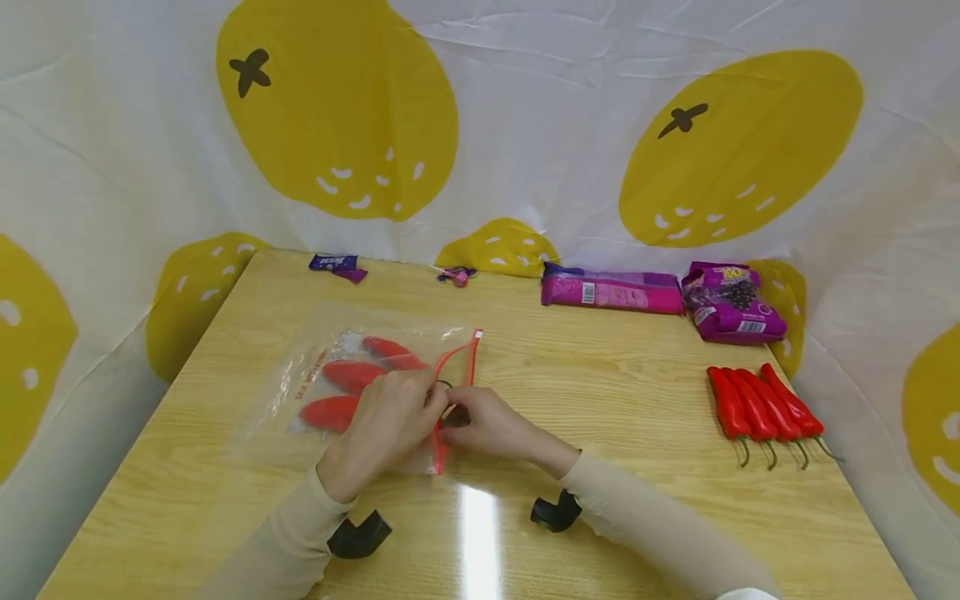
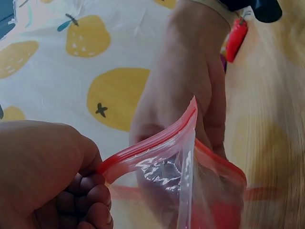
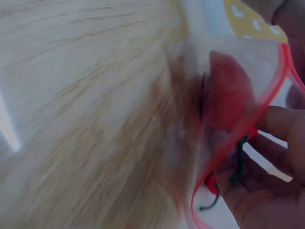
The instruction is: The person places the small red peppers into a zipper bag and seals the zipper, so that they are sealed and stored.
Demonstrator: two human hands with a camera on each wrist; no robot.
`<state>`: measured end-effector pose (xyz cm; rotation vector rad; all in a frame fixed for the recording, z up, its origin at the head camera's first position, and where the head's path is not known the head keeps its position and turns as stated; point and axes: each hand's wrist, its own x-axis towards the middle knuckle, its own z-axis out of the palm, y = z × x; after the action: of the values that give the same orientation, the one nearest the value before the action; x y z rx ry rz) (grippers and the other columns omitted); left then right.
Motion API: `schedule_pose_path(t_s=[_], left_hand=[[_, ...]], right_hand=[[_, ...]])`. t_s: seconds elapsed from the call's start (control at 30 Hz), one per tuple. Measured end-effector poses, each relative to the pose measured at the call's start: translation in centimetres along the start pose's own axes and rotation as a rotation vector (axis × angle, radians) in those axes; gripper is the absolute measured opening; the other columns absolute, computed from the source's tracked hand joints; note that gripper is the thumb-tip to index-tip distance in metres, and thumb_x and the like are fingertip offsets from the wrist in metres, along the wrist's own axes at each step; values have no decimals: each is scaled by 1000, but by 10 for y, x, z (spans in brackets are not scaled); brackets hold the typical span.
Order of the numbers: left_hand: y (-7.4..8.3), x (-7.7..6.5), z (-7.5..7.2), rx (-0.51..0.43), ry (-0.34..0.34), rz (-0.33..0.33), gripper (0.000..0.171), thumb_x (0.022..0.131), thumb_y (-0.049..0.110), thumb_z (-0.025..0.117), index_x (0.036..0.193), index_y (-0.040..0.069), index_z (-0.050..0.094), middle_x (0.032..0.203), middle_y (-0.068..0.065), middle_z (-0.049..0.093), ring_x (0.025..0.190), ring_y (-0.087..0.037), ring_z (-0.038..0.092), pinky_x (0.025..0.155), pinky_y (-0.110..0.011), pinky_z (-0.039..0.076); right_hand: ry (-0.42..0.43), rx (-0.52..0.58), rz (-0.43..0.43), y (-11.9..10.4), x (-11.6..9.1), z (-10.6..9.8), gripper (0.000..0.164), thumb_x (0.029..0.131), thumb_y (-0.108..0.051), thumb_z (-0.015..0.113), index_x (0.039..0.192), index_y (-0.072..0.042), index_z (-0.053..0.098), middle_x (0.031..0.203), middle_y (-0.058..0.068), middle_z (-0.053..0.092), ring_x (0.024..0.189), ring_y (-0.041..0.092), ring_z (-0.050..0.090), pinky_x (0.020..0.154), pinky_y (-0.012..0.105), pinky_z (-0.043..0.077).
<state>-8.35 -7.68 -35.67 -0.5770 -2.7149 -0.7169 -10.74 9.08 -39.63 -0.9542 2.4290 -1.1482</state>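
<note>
A clear zip bag (image 1: 281,417) with a red zip edge lies on the table, several red peppers (image 1: 351,375) inside it. My left hand (image 1: 393,417) pinches the red rim at the bag's mouth, as the left wrist view shows at the zip (image 2: 143,145). From the other side my right hand (image 1: 491,425) reaches into the mouth. In the right wrist view its thumb and bent fingers (image 3: 269,167) are around the stem end of a red pepper (image 3: 228,93), whose green stem (image 3: 239,160) lies across the fingers. Part of the pepper shows only through the plastic.
Several red peppers (image 1: 761,404) lie side by side at the right. Along the back stand a long pink-purple packet (image 1: 611,290), a purple grape-picture bag (image 1: 735,304), a small purple wrapper (image 1: 333,262) and a small wrapped sweet (image 1: 457,275). A patterned cloth (image 1: 525,125) hangs behind.
</note>
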Motion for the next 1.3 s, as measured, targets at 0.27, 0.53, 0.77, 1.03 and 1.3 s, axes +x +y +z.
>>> schedule_pose_path(t_s=[0.27,0.53,0.77,1.03,1.3], left_hand=[[1,-1,2,-11,37,4,25,77,11,57,56,15,45,51,5,36,47,-11,35,44,-25,31],[1,1,-1,-17,10,2,24,79,12,57,57,14,48,50,6,35,44,-8,32,40,-22,28],[0,5,-5,-12,-1,3,29,80,12,56,54,15,42,47,6,32,43,-9,31,40,-22,27],[-1,6,-6,-12,-29,-21,26,81,14,56,57,14,46,48,5,34,44,-10,33,42,-22,29],[-5,3,-6,-26,18,5,25,78,10,55,55,15,44,50,6,31,46,-9,31,44,-24,28]], right_hand=[[-9,-182,-107,-6,18,18,27,79,-5,61,106,0,58,95,6,61,85,11,54,80,20,44],[34,-18,-20,3,-6,-15,20,85,-9,59,104,-9,64,99,1,65,90,11,60,79,28,49],[361,-269,87,44,-96,-89,27,86,-12,61,111,-4,62,107,9,63,95,26,61,80,45,48],[664,-851,431,107,-205,-153,26,76,-7,62,101,2,62,90,24,59,75,41,54,60,53,42],[614,-952,716,124,-247,-163,29,78,-19,60,83,8,51,71,32,45,54,47,45,38,52,34]])
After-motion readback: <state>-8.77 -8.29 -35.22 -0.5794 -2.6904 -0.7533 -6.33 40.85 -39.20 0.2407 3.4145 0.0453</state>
